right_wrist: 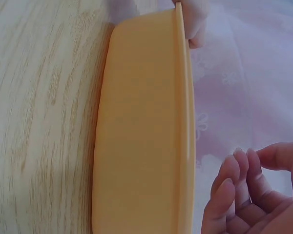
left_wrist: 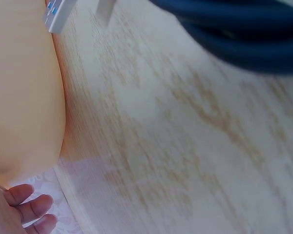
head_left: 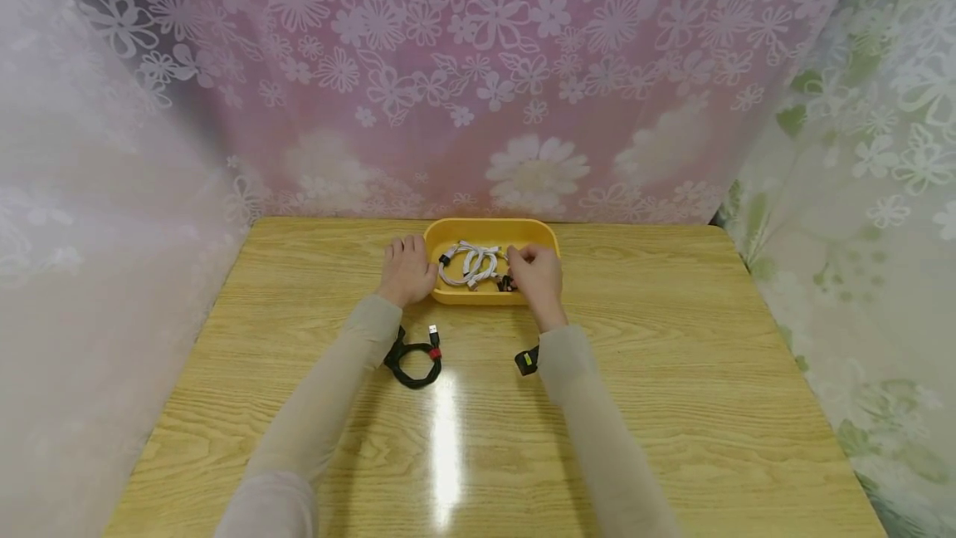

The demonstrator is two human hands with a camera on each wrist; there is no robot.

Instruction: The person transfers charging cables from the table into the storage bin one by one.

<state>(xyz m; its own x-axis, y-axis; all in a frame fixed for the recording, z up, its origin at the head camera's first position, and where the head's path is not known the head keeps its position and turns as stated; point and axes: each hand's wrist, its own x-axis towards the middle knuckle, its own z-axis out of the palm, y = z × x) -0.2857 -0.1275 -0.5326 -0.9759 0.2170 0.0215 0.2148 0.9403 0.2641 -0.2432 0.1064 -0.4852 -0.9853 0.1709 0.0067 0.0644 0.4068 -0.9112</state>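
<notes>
A yellow tray point(head_left: 491, 298) stands at the back of the table with white coiled cables point(head_left: 470, 264) and a small black item point(head_left: 505, 282) inside. My left hand point(head_left: 407, 271) grips its left side, thumb over the rim, fingers down outside the wall. My right hand point(head_left: 536, 275) is over the tray's right end. In the right wrist view, the right fingers point(right_wrist: 229, 183) are loosely bent above the rim, thumb close to the fingertips, nothing visible between them. The tray's outer wall point(right_wrist: 141, 122) hides its contents there.
A coiled black USB cable point(head_left: 417, 368) with a red tie lies in front of the tray, partly behind the left sleeve. A black item with a yellow mark point(head_left: 527, 360) lies beside the right sleeve. Flowered curtains point(head_left: 523, 90) hang behind and beside the table.
</notes>
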